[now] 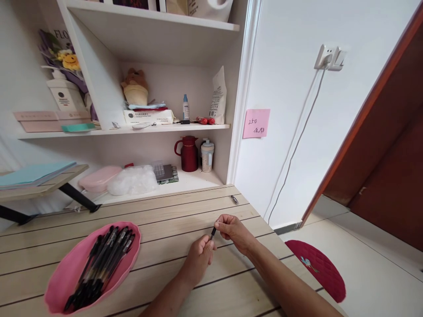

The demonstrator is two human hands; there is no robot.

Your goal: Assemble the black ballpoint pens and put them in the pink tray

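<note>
Over the wooden desk (158, 229) my two hands meet around one black pen (213, 232). My left hand (198, 257) is closed around the pen's lower part, which it hides. My right hand (233, 231) pinches the pen's upper end between thumb and fingers. To the left lies a pink oval tray (62, 281) holding several black pens (99, 264). A small dark pen cap (234, 200) lies alone near the desk's far right edge.
Behind the desk stand shelves with a red kettle (188, 153), a speckled cup (207, 156), a pink case (99, 177) and a plastic bag (132, 179). A pink sticky note (256, 123) hangs on the wall. A red cushion (317, 266) lies on the floor at right, beside an open brown door (390, 145).
</note>
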